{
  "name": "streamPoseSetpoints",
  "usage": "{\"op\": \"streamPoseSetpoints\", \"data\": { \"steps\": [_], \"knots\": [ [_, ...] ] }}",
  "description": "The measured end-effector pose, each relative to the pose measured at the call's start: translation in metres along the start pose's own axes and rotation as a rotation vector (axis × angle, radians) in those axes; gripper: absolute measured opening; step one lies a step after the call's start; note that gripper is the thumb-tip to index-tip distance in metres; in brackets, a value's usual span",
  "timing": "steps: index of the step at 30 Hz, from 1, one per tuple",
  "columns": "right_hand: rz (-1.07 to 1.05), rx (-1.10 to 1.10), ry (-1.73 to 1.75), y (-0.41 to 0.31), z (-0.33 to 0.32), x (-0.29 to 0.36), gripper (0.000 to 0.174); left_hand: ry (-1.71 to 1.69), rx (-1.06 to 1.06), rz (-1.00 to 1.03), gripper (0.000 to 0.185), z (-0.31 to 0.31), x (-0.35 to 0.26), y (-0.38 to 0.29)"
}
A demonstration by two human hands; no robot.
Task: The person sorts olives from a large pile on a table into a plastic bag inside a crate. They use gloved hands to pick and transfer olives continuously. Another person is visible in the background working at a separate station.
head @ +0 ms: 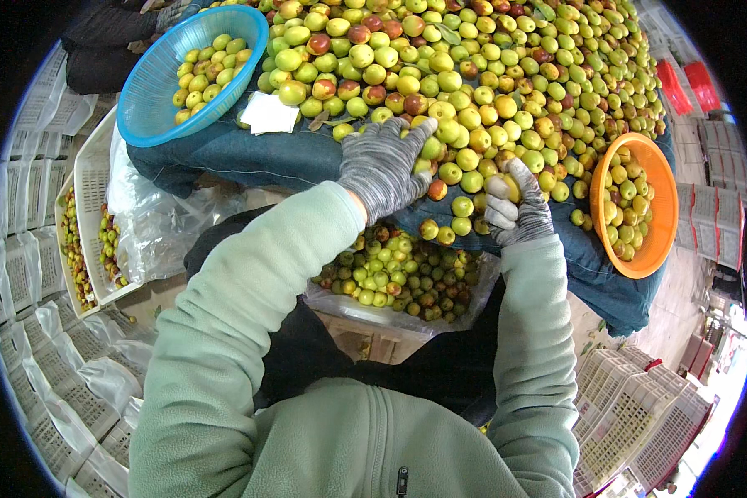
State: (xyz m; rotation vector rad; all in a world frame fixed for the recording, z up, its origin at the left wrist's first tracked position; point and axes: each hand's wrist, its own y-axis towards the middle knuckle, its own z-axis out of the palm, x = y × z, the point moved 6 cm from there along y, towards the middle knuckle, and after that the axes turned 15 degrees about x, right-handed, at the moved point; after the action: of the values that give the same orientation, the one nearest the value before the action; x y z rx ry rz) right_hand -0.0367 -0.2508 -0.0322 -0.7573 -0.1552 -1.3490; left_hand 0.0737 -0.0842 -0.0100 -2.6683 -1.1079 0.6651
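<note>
A heap of green and reddish-brown jujubes (467, 118) covers a table draped in blue cloth (243, 149). My left hand (383, 167), in a grey knitted glove, reaches palm down over the heap's near edge. Its thumb and forefinger lie around a few green jujubes (432, 149); whether they grip any is unclear. My right hand (518, 202), gloved alike, is turned with curled fingers and raised thumb around a yellow-green jujube (510, 185). Several loose jujubes (446, 234) lie on the cloth between the hands. Below the table edge, a plastic-lined container (373, 310) holds more jujubes.
A blue plastic basket (143, 112) of jujubes stands at left, near white paper (270, 113). An orange basket (669, 211) with jujubes sits at right. White crates (93, 162) with fruit stand lower left; stacked crates (635, 398) stand lower right. Someone's dark sleeve (106, 31) shows upper left.
</note>
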Motion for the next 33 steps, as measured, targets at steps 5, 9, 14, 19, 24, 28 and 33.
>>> {"op": "streamPoseSetpoints", "data": {
  "steps": [5,9,14,19,24,28,33],
  "knots": [
    [-0.348,0.145,0.161,-0.021,-0.015,0.071,0.037,0.014,-0.005,0.053,0.071,0.009,-0.018,-0.008],
    [-0.76,-0.143,0.239,-0.064,-0.056,0.144,0.054,0.041,-0.033,0.127,0.067,0.014,-0.027,-0.014],
    [-0.651,-0.324,-0.339,-0.024,-0.067,0.134,0.051,-0.048,0.042,0.222,0.065,0.018,-0.036,-0.012],
    [-0.65,-0.392,-1.994,0.044,-0.004,0.087,0.044,-0.328,-0.037,0.305,0.038,0.003,-0.034,-0.006],
    [-0.263,-0.439,-2.345,0.078,0.013,0.074,0.052,-0.221,-0.262,0.309,0.029,-0.021,-0.015,0.005],
    [0.072,-0.436,-2.346,0.077,0.013,0.084,0.047,-0.128,-0.313,0.156,0.04,-0.03,0.003,0.022],
    [-0.098,-0.252,-1.98,0.059,0.017,0.082,0.042,-0.059,-0.134,0.044,0.054,-0.021,0.007,0.033]
  ]
}}
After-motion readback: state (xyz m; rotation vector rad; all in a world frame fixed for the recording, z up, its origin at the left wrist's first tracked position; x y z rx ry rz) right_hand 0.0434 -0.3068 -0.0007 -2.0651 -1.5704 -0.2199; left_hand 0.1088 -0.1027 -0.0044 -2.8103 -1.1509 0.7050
